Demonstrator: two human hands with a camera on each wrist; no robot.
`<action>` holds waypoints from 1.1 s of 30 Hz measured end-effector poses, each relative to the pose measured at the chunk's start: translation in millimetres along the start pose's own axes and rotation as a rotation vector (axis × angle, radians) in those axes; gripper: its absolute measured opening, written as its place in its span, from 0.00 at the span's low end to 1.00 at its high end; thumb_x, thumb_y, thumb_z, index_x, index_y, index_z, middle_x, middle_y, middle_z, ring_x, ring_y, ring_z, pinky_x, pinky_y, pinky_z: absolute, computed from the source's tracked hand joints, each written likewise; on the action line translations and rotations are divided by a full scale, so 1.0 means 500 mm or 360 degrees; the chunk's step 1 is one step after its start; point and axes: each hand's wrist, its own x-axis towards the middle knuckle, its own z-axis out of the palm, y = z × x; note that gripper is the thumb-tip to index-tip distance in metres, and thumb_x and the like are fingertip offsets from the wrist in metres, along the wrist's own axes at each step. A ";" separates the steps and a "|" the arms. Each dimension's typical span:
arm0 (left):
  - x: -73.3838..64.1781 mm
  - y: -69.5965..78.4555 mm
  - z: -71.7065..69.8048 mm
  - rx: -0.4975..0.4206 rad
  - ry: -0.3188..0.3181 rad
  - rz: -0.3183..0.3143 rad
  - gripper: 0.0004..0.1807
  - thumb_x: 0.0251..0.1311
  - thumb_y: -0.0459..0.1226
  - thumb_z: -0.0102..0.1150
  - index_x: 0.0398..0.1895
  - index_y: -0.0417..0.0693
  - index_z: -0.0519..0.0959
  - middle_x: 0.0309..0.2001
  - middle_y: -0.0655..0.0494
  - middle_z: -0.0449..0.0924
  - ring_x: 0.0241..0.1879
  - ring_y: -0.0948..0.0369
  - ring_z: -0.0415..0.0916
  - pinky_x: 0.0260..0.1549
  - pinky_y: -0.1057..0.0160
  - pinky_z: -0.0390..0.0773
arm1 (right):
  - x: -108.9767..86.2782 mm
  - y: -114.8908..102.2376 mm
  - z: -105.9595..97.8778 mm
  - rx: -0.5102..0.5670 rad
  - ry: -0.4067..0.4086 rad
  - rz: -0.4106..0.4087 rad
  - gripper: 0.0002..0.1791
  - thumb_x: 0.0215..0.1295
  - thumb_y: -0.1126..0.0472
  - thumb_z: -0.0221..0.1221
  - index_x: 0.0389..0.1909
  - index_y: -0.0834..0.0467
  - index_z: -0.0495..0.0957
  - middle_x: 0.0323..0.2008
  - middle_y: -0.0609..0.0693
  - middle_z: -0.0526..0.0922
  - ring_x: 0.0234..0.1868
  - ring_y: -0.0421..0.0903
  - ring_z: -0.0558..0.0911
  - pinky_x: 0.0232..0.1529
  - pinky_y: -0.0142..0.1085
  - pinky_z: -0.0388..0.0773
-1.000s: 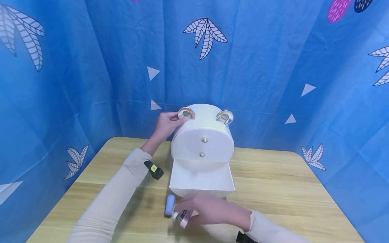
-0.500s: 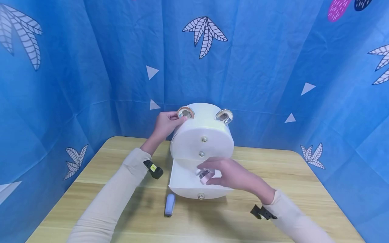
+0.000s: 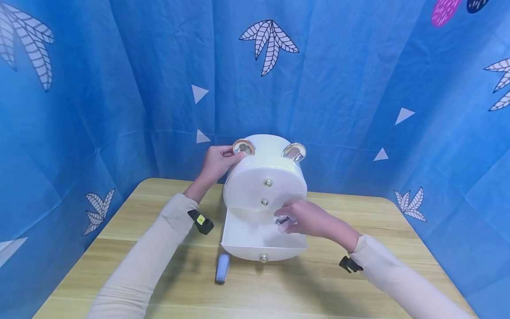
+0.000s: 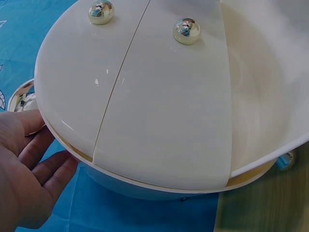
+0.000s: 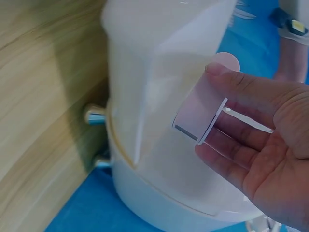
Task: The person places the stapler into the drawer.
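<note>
A white rounded drawer box [image 3: 264,177] with two shiny ears stands on the table. My left hand [image 3: 219,161] holds it by its left ear [image 3: 244,147]; the left wrist view shows the fingers [image 4: 58,169] at the rim. The lowest drawer [image 3: 255,230] is pulled out. Over that drawer my right hand [image 3: 308,218] pinches a small pale pink item [image 3: 286,223], with metal-looking parts in the head view. The right wrist view shows its flat pink face and rounded end between thumb and fingers; its exact kind is unclear. A lilac stapler-like thing [image 3: 222,268] lies before the drawer.
The wooden table [image 3: 358,230] carries the box near its back edge. A blue patterned curtain [image 3: 338,88] hangs close behind and along both sides. Round shiny knobs stick out from the drawer fronts, one of them on the pulled-out drawer [image 3: 264,258].
My right hand has carried the pink item from the tabletop beside the lilac thing up over the pulled-out drawer, then farther right. The left hand stays at the ear.
</note>
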 end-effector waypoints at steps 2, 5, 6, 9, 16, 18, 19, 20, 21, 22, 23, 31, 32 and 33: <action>0.001 0.000 0.000 -0.0001 -0.0001 -0.0009 0.24 0.59 0.46 0.73 0.55 0.43 0.85 0.49 0.44 0.89 0.48 0.52 0.88 0.44 0.63 0.87 | 0.001 0.006 0.007 -0.0005 -0.0028 0.0015 0.21 0.50 0.69 0.76 0.48 0.59 0.87 0.40 0.54 0.88 0.40 0.48 0.87 0.40 0.35 0.85; 0.000 0.001 -0.001 0.0002 -0.0005 -0.0021 0.25 0.59 0.47 0.73 0.56 0.43 0.85 0.50 0.44 0.88 0.49 0.52 0.87 0.47 0.58 0.87 | 0.003 0.014 0.018 -0.0014 -0.0063 0.0029 0.21 0.50 0.69 0.76 0.47 0.59 0.87 0.39 0.54 0.87 0.39 0.48 0.85 0.38 0.33 0.84; 0.001 0.001 0.000 0.0001 -0.0006 -0.0025 0.25 0.59 0.47 0.73 0.56 0.43 0.85 0.50 0.44 0.88 0.49 0.52 0.87 0.48 0.58 0.87 | 0.004 0.017 0.023 -0.0017 -0.0072 0.0031 0.20 0.50 0.69 0.76 0.47 0.59 0.87 0.39 0.53 0.86 0.39 0.47 0.85 0.38 0.32 0.83; 0.001 0.001 0.000 -0.0002 -0.0004 -0.0026 0.25 0.59 0.47 0.73 0.56 0.43 0.85 0.50 0.44 0.88 0.49 0.51 0.87 0.48 0.57 0.87 | 0.006 0.024 0.034 -0.0030 -0.0084 0.0026 0.19 0.50 0.69 0.75 0.46 0.59 0.87 0.37 0.53 0.86 0.38 0.46 0.83 0.37 0.31 0.81; 0.004 -0.001 0.000 -0.0010 -0.0001 -0.0023 0.24 0.59 0.46 0.73 0.55 0.43 0.85 0.50 0.44 0.89 0.49 0.52 0.87 0.47 0.59 0.87 | 0.013 0.036 0.061 -0.0081 -0.0093 -0.0045 0.13 0.48 0.69 0.75 0.36 0.58 0.86 0.30 0.51 0.82 0.32 0.40 0.74 0.33 0.30 0.76; 0.005 -0.002 0.001 -0.0010 -0.0001 -0.0024 0.24 0.59 0.46 0.73 0.55 0.43 0.85 0.50 0.44 0.89 0.49 0.52 0.87 0.47 0.59 0.87 | 0.015 0.040 0.069 -0.0088 -0.0102 -0.0061 0.11 0.48 0.69 0.75 0.31 0.57 0.84 0.28 0.50 0.82 0.30 0.40 0.73 0.32 0.29 0.75; 0.005 -0.002 0.001 -0.0010 -0.0001 -0.0026 0.24 0.59 0.46 0.73 0.55 0.43 0.85 0.50 0.44 0.89 0.49 0.52 0.87 0.47 0.59 0.87 | 0.017 0.041 0.073 -0.0089 -0.0102 -0.0069 0.10 0.49 0.68 0.75 0.30 0.58 0.84 0.28 0.50 0.82 0.30 0.40 0.73 0.32 0.29 0.75; 0.005 -0.002 0.000 -0.0009 -0.0002 -0.0026 0.24 0.59 0.46 0.73 0.55 0.43 0.85 0.49 0.44 0.89 0.49 0.52 0.88 0.47 0.59 0.87 | 0.018 0.042 0.077 -0.0089 -0.0099 -0.0071 0.10 0.49 0.68 0.76 0.30 0.58 0.84 0.27 0.50 0.82 0.29 0.39 0.73 0.33 0.29 0.75; 0.005 -0.002 0.000 -0.0008 -0.0002 -0.0027 0.24 0.59 0.46 0.73 0.55 0.43 0.85 0.49 0.44 0.89 0.49 0.52 0.88 0.47 0.59 0.87 | 0.019 0.043 0.080 -0.0080 -0.0098 -0.0067 0.09 0.49 0.67 0.76 0.30 0.58 0.85 0.28 0.50 0.83 0.29 0.39 0.74 0.33 0.29 0.76; 0.005 -0.002 0.000 -0.0007 -0.0001 -0.0028 0.24 0.59 0.46 0.73 0.55 0.43 0.85 0.49 0.44 0.89 0.49 0.52 0.88 0.47 0.59 0.87 | 0.019 0.044 0.083 -0.0075 -0.0098 -0.0060 0.09 0.50 0.67 0.76 0.30 0.59 0.85 0.28 0.50 0.83 0.29 0.40 0.74 0.33 0.29 0.76; 0.005 -0.001 0.000 -0.0005 -0.0001 -0.0029 0.24 0.59 0.46 0.73 0.55 0.43 0.85 0.49 0.45 0.89 0.49 0.52 0.88 0.47 0.59 0.87 | 0.020 0.045 0.086 -0.0065 -0.0097 -0.0058 0.08 0.51 0.66 0.75 0.30 0.59 0.85 0.27 0.50 0.83 0.29 0.40 0.74 0.33 0.29 0.76; 0.004 -0.003 0.000 0.0005 0.0002 -0.0012 0.23 0.59 0.46 0.73 0.54 0.43 0.86 0.48 0.44 0.89 0.47 0.52 0.88 0.44 0.63 0.87 | 0.019 0.050 0.094 -0.0085 -0.0048 0.0017 0.14 0.50 0.70 0.74 0.40 0.61 0.88 0.34 0.54 0.88 0.34 0.45 0.81 0.37 0.35 0.82; 0.004 -0.003 0.000 0.0004 0.0002 -0.0013 0.23 0.59 0.46 0.73 0.54 0.43 0.86 0.48 0.44 0.89 0.47 0.52 0.88 0.44 0.63 0.87 | 0.019 0.051 0.094 -0.0096 -0.0053 0.0029 0.16 0.49 0.72 0.73 0.42 0.62 0.88 0.36 0.55 0.88 0.36 0.47 0.83 0.39 0.36 0.84; 0.004 -0.002 0.000 0.0003 0.0002 -0.0015 0.23 0.59 0.46 0.73 0.54 0.43 0.86 0.48 0.44 0.89 0.47 0.52 0.88 0.44 0.63 0.87 | 0.018 0.052 0.093 -0.0108 -0.0060 0.0038 0.18 0.48 0.73 0.73 0.43 0.62 0.88 0.38 0.55 0.88 0.38 0.48 0.84 0.40 0.38 0.84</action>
